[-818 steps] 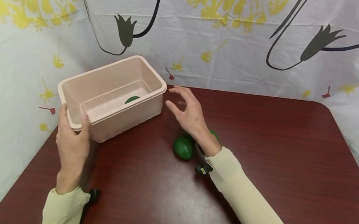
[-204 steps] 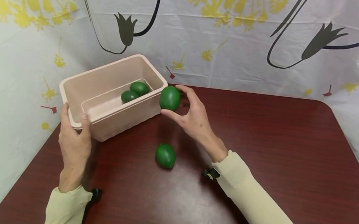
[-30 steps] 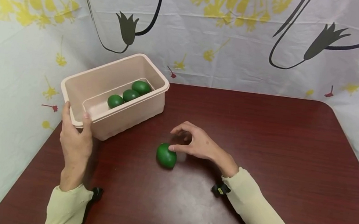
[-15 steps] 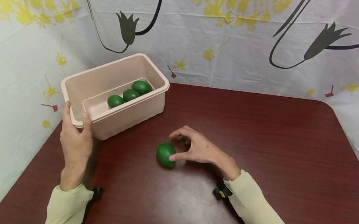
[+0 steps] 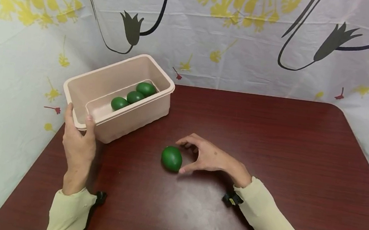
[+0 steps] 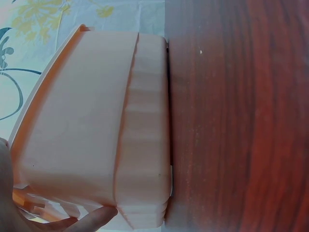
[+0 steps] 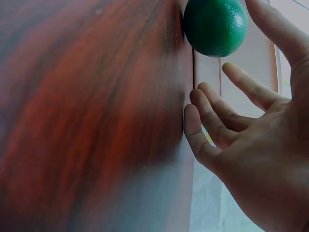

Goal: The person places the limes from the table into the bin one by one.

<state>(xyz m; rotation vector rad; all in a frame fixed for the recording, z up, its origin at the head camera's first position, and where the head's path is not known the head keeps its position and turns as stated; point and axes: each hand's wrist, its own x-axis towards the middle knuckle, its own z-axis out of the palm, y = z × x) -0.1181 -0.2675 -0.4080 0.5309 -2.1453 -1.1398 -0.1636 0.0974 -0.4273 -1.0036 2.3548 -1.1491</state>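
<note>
A smooth green lime point(image 5: 171, 158) sits on the table, its small tip toward the lower right. Just right of it my right hand point(image 5: 212, 157) is spread in a wide C, thumb by the lime's tip and forefinger past its far side. In the right wrist view, the lime point(image 7: 215, 26) has space between it and the parted fingers point(image 7: 203, 130). My left hand point(image 5: 79, 148) holds the near left corner of a beige plastic bin point(image 5: 132, 122), thumb over the rim. Three limes point(image 5: 135, 97) lie in a row on the bin's floor. The left wrist view shows the bin's outer wall point(image 6: 82, 116).
The dark red wooden table point(image 5: 269, 151) has rounded far corners. Behind it hangs a white cloth point(image 5: 246, 53) printed with yellow and grey flowers, close behind the bin. A small black wrist camera point(image 5: 232, 199) sits at the right cuff.
Over the last second my right thumb has slid off the lime's top to its lower right, the hand shifting nearer and rightward. Since 6.8 seconds ago, a third lime has gone into the bin.
</note>
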